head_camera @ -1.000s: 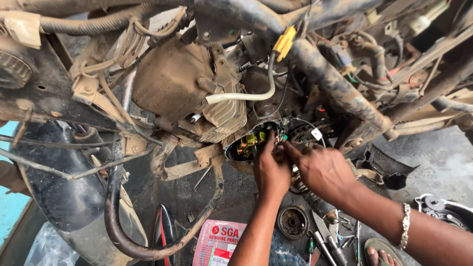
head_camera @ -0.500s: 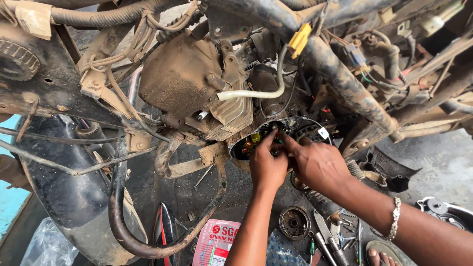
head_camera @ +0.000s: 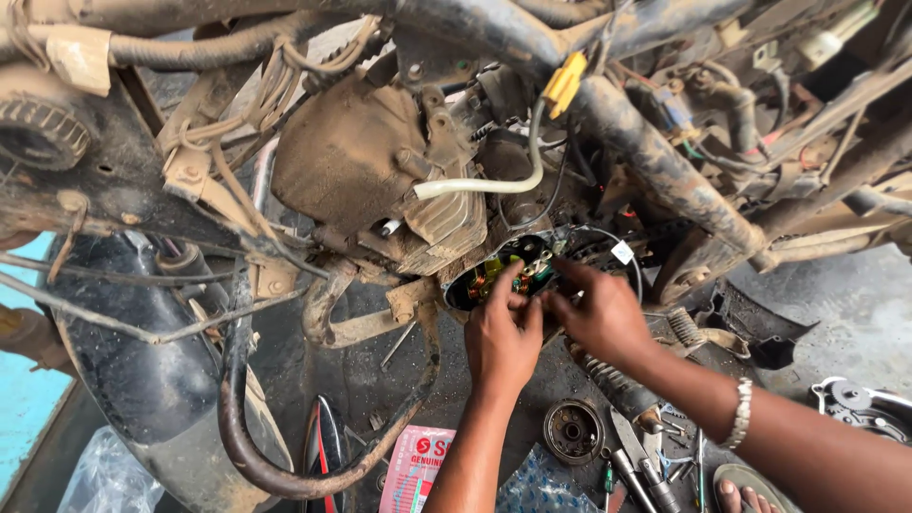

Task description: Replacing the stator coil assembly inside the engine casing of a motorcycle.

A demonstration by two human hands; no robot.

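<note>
Stator coil (head_camera: 508, 274) touched by left hand (head_camera: 502, 337), right hand (head_camera: 600, 318); pink packet (head_camera: 418, 465) below.

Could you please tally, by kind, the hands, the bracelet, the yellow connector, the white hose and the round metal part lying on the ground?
Hands: 2, left hand and right hand, both at the open engine side
Beaded bracelet: 1
Yellow connector: 1
White hose: 1
Round metal part: 1
Total: 6

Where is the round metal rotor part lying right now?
In the head view, the round rotor lies on the ground at lower centre-right, below the right hand, just left of the loose tools.
</note>
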